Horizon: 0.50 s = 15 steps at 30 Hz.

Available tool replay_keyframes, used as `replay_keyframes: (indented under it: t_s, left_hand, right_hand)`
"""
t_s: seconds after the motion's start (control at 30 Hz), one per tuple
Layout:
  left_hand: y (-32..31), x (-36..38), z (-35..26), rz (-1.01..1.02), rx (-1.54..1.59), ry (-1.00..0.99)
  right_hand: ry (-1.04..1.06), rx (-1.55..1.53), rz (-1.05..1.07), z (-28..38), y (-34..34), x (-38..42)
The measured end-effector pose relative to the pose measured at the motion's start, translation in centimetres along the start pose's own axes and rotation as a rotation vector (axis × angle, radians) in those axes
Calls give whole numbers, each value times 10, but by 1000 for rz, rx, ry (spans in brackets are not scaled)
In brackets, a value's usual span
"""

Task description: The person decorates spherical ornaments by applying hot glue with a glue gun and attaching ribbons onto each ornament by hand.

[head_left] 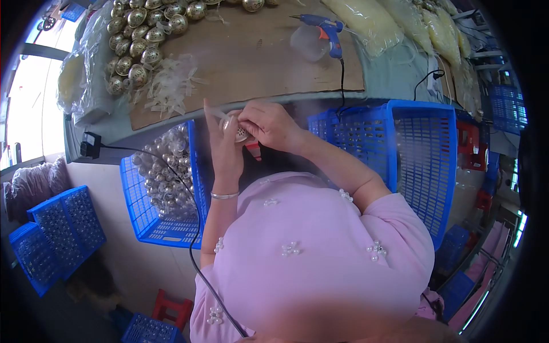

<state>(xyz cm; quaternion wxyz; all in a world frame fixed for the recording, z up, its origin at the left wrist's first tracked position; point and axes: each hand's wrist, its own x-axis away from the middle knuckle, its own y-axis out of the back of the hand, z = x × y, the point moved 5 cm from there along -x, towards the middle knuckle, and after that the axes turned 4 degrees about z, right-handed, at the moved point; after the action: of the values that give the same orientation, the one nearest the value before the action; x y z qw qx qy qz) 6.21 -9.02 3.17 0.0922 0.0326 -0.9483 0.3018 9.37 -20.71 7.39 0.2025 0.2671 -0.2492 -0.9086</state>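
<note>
My left hand (225,146) wears a bracelet and is closed around a gold ball ornament (242,135) with a pattern of dark holes, just off the table's front edge. One finger of that hand points upward. My right hand (271,126) has its fingertips pinched together against the top of the ornament; what lies between them is hidden. Ahead, a pile of short sheer ribbon pieces (171,86) lies on the brown board (251,57). Many similar gold ball ornaments (137,48) are heaped at the board's far left.
A blue glue gun (323,26) lies at the back right, its cord hanging over the edge. Blue crates (423,171) stand to my right; another blue crate (134,200) of ornaments stands left. A black cable (197,228) crosses by my left arm. Plastic bags (366,26) lie behind.
</note>
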Motion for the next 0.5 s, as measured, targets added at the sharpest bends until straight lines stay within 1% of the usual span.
replay_keyframes:
  t_s: [0.1,0.2,0.27,0.33,0.43,0.5]
  left_hand:
    - [-3,-4,6,24,42,2]
    - [1,-6,2,-23,-27,-59]
    - [8,-4,-7,-76,-75,-93]
    - [12,-4,-11,-90,-105,-104]
    - [14,-5,-13,-123,-118,-115]
    - [13,-2,-17,-168,-129,-116]
  right_hand:
    - [-102,-131,38,-11,9,5]
    - [-249,-188,-202,-34,61,6]
    - [-349,144,-584,-54,124,8]
    - [-384,623,-830,-71,163,10]
    - [-782,592,-535,-137,178,13]
    - [-863,535,-388,-164,180,14]
